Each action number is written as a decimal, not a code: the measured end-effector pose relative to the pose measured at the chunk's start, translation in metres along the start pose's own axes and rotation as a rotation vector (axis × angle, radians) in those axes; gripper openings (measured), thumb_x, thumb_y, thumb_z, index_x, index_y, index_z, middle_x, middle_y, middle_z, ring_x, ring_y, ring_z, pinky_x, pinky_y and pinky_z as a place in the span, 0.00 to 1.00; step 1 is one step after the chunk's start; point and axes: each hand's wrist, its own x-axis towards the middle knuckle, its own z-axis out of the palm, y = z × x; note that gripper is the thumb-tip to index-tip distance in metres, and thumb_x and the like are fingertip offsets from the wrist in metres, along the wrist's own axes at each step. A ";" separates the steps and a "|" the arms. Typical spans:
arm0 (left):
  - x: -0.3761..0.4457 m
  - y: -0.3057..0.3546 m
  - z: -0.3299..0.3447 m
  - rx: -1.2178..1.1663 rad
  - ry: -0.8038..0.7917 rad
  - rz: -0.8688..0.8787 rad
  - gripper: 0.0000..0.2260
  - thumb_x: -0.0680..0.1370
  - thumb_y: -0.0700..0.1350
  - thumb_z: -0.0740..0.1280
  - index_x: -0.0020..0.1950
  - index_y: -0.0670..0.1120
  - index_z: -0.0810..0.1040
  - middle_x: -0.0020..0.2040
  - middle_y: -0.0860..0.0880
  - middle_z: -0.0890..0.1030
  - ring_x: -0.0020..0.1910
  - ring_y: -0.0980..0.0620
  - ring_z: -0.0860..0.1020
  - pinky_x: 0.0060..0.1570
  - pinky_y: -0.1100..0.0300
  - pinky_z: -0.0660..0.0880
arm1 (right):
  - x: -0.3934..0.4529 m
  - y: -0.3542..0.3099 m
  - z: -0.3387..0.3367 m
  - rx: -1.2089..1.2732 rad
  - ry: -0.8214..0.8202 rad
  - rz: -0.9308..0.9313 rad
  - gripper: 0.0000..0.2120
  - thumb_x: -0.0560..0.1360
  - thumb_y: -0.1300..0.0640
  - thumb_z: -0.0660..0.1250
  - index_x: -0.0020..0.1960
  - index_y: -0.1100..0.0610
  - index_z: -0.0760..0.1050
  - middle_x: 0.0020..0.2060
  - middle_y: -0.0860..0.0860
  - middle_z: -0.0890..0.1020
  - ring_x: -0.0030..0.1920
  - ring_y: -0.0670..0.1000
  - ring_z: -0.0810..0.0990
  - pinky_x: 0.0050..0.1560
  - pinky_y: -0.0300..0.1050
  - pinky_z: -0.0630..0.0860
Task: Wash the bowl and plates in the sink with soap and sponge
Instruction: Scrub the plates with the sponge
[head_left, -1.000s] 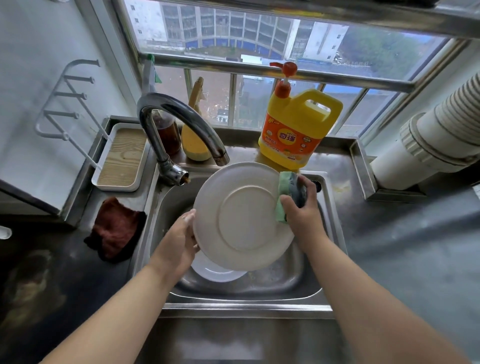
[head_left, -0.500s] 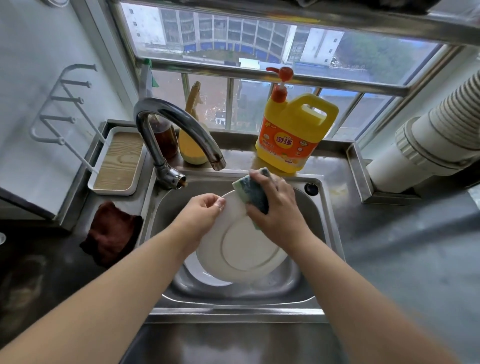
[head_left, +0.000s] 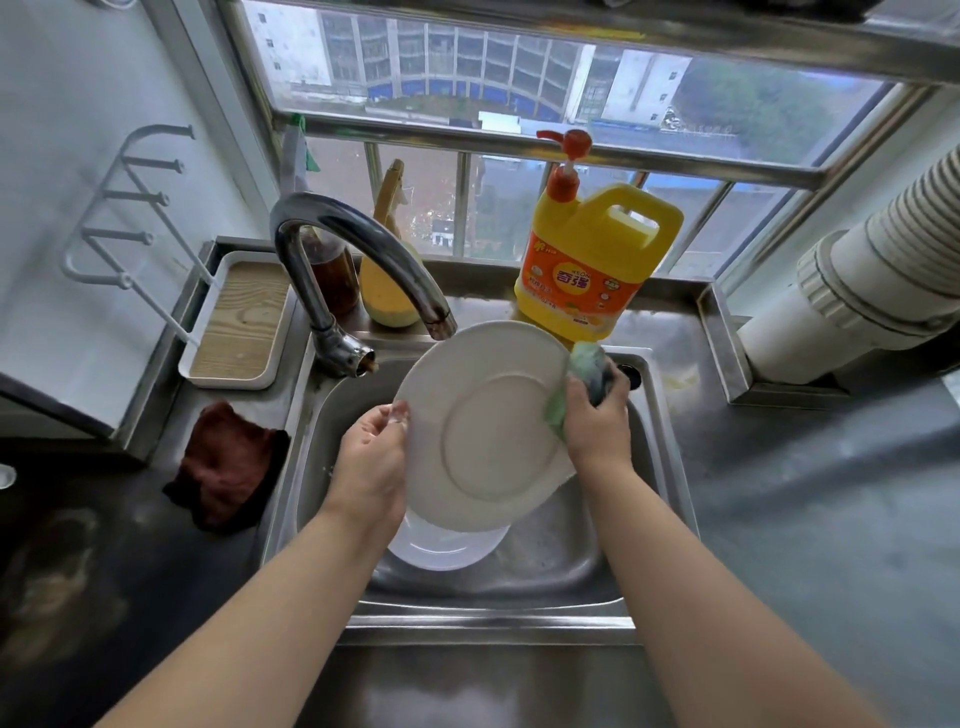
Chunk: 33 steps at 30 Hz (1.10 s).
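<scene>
A: Where is the plate (head_left: 493, 421) right now?

B: Held tilted over the sink (head_left: 540, 566), underside toward the camera, its top rim just under the faucet (head_left: 363, 249) spout. The left hand (head_left: 371, 457) pinches the left rim, thumb on the near face. The right hand (head_left: 597, 421) is curled around the sponge (head_left: 584, 376), pressing it against the right rim.

A: And the other dishes?

B: Another white dish (head_left: 447, 548) lies in the basin directly below; I cannot tell whether it is the bowl or a second plate. The soap bottle (head_left: 592, 260) stands at the back edge of the surface, behind the sink.

A: What could go wrong from here?

B: The hold is my main worry. A soapy rim gripped on one side only (I see no water running, by the way) could slip if the sponge pushes hard, and the plate would drop onto the dish beneath, likely chipping both. Its top rim is also close to the spout, so a careless turn could knock it against the metal.

A: Anything else?

B: Only the rim is under the sponge now, so I judge scrubbing and rinsing are not yet done.
</scene>
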 end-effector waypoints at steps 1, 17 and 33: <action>0.000 0.001 0.000 -0.047 0.005 -0.005 0.10 0.82 0.41 0.59 0.42 0.44 0.74 0.28 0.54 0.80 0.27 0.60 0.78 0.30 0.67 0.76 | -0.002 0.006 -0.001 0.055 0.005 0.094 0.26 0.79 0.47 0.60 0.74 0.46 0.56 0.65 0.54 0.70 0.54 0.53 0.71 0.51 0.48 0.69; -0.008 -0.009 0.010 0.259 -0.005 0.070 0.10 0.82 0.44 0.60 0.42 0.43 0.74 0.34 0.47 0.77 0.33 0.51 0.72 0.36 0.58 0.71 | -0.034 -0.016 0.020 -0.140 -0.085 -0.327 0.29 0.78 0.48 0.63 0.75 0.45 0.55 0.69 0.53 0.63 0.63 0.49 0.66 0.61 0.48 0.70; -0.005 -0.008 -0.002 0.117 0.032 -0.020 0.11 0.82 0.45 0.60 0.42 0.44 0.75 0.34 0.48 0.79 0.33 0.52 0.75 0.37 0.58 0.73 | -0.011 -0.023 0.020 -0.139 -0.067 -0.298 0.27 0.78 0.48 0.63 0.74 0.46 0.58 0.70 0.53 0.65 0.66 0.54 0.69 0.64 0.53 0.71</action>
